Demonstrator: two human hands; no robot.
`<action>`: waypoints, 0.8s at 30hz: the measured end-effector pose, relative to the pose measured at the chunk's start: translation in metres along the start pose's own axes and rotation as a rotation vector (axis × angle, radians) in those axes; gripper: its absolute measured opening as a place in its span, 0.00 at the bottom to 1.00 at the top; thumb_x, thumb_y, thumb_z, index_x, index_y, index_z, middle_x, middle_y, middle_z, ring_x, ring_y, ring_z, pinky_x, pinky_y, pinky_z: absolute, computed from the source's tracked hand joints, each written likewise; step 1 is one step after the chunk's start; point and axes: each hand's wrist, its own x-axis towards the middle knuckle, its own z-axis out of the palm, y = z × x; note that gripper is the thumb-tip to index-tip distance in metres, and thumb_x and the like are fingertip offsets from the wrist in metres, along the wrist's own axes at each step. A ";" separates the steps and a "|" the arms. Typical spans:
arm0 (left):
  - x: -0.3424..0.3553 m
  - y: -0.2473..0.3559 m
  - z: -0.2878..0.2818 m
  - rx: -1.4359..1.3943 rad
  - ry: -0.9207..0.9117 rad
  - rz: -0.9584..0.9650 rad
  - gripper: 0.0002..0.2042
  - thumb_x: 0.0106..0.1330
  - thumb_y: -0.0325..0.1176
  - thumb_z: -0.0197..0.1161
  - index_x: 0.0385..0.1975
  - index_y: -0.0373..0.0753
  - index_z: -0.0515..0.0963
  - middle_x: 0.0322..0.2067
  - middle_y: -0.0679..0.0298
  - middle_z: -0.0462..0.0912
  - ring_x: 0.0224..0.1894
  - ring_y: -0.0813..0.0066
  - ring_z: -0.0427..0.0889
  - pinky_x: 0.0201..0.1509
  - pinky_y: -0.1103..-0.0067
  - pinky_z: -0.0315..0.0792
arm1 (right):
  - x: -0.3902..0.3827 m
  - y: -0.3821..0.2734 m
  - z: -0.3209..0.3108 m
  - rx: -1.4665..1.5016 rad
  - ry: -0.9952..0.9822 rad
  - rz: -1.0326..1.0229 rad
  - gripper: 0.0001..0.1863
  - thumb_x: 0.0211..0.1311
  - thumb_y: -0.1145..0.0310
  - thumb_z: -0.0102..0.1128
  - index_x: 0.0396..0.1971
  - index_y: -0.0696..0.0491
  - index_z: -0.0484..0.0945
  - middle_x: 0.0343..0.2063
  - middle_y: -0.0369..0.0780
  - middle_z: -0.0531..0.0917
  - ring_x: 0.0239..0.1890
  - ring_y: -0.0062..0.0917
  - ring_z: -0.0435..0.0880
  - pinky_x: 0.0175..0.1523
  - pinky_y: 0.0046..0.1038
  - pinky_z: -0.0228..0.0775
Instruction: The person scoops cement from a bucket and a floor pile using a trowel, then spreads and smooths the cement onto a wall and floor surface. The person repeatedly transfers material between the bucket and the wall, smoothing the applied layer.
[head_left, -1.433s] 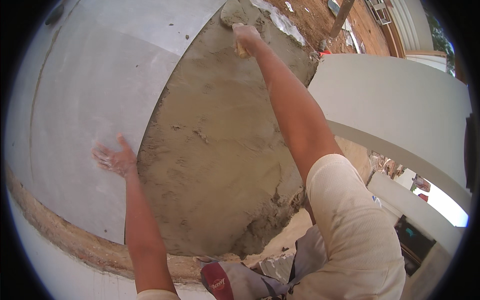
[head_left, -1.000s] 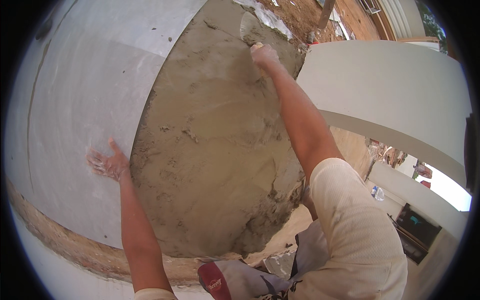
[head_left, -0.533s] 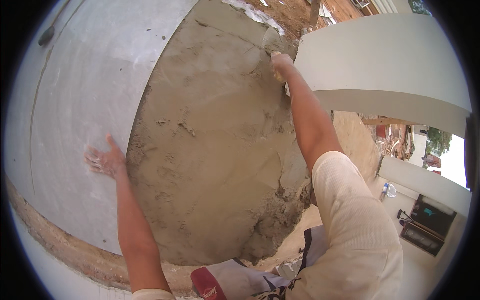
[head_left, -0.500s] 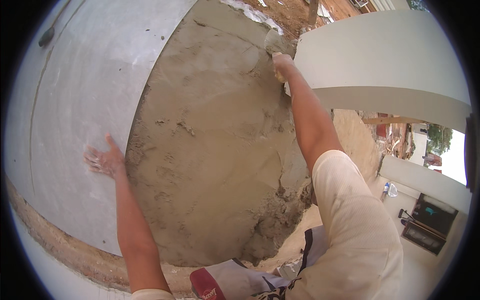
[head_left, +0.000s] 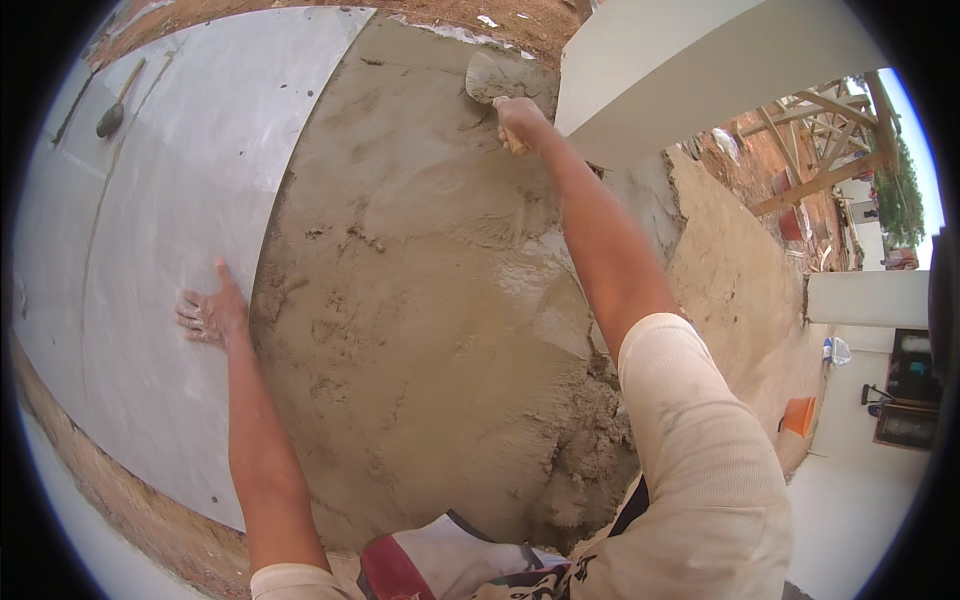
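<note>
My left hand (head_left: 214, 312) lies with fingers spread on a large light-grey slab (head_left: 165, 220), near the slab's right edge. Beside the slab spreads a bed of wet grey-brown mortar (head_left: 420, 300), smooth in the middle and lumpy near my body. At the far end of that bed, my right hand (head_left: 522, 126) is wrapped round the wooden handle of a trowel. The trowel's rounded metal blade (head_left: 486, 76) points away from me and rests at the mortar's surface, with some mortar about it.
A pale pillar (head_left: 690, 75) rises just right of the trowel. On the slab's far left lies a mallet (head_left: 111, 120) with a dark head. Wooden scaffolding (head_left: 815, 188) stands at the far right. An orange bucket (head_left: 798, 416) sits by the right wall.
My right hand and the trowel have moved left, away from the pillar. The whole view has shifted, showing the mallet's handle and the orange bucket. My left hand stays on the slab.
</note>
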 end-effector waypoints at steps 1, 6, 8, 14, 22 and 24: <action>-0.003 0.002 -0.002 0.007 -0.015 0.002 0.53 0.60 0.77 0.40 0.73 0.35 0.49 0.74 0.47 0.43 0.77 0.55 0.32 0.76 0.57 0.28 | 0.004 -0.001 0.000 -0.266 -0.009 -0.119 0.18 0.69 0.59 0.45 0.35 0.59 0.76 0.25 0.44 0.81 0.26 0.29 0.82 0.30 0.36 0.76; -0.009 0.007 0.014 -0.007 -0.024 0.049 0.53 0.59 0.77 0.41 0.73 0.35 0.49 0.74 0.47 0.43 0.77 0.55 0.33 0.77 0.58 0.28 | 0.076 0.032 -0.023 -1.122 -0.031 -0.220 0.15 0.56 0.68 0.51 0.35 0.57 0.86 0.42 0.42 0.87 0.48 0.32 0.86 0.52 0.34 0.75; 0.006 -0.011 0.006 -0.013 0.030 0.017 0.54 0.59 0.77 0.41 0.73 0.35 0.49 0.74 0.47 0.42 0.77 0.55 0.33 0.77 0.58 0.28 | 0.071 0.020 -0.016 -0.875 -0.014 -0.029 0.15 0.57 0.68 0.50 0.37 0.53 0.86 0.40 0.42 0.87 0.47 0.32 0.86 0.51 0.34 0.76; -0.002 0.004 0.002 -0.002 -0.010 0.029 0.54 0.59 0.78 0.39 0.73 0.36 0.47 0.74 0.48 0.41 0.77 0.56 0.32 0.77 0.59 0.26 | 0.117 0.050 -0.057 -0.645 -0.061 -0.018 0.16 0.64 0.70 0.41 0.34 0.61 0.80 0.30 0.49 0.84 0.31 0.38 0.85 0.35 0.41 0.78; 0.006 -0.005 0.007 0.073 0.011 0.020 0.54 0.59 0.78 0.38 0.73 0.36 0.48 0.74 0.47 0.43 0.77 0.55 0.34 0.77 0.59 0.29 | 0.082 0.033 -0.035 0.300 0.086 0.066 0.17 0.68 0.70 0.40 0.52 0.63 0.66 0.28 0.50 0.79 0.22 0.36 0.80 0.24 0.41 0.77; 0.006 -0.003 0.011 0.056 0.021 0.037 0.53 0.59 0.78 0.39 0.73 0.36 0.48 0.74 0.47 0.44 0.77 0.55 0.35 0.77 0.60 0.30 | 0.077 0.030 -0.042 0.401 0.134 0.027 0.18 0.68 0.68 0.40 0.54 0.62 0.65 0.27 0.50 0.78 0.22 0.35 0.80 0.24 0.39 0.78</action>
